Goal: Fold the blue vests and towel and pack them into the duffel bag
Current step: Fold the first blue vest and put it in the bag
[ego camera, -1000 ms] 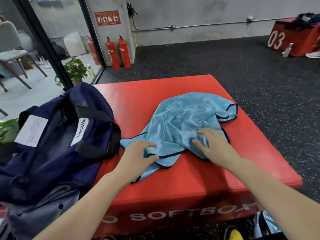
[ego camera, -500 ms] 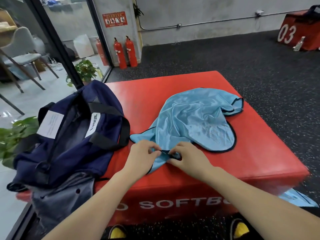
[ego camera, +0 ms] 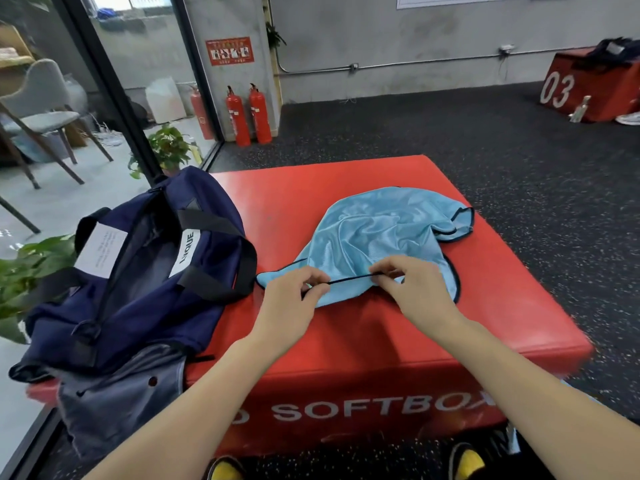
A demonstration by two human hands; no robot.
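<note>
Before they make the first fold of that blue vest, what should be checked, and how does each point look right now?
1. Both hands hold the trim: ok. Left hand and right hand pinch the black edge, stretched between them.
2. Blue vest lies flat: not ok, rumpled.
3. Room on the red soft box: ok, bare surface in front of the vest.
4. Duffel bag open: ok, its mouth gapes beside the vest.
5. Towel at hand: cannot tell, none in view.

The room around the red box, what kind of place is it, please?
Most likely a gym or training room. The red box is a padded jump box printed SOFTBOX, a second box marked 03 stands farther back, and the floor is dark speckled rubber.
</note>
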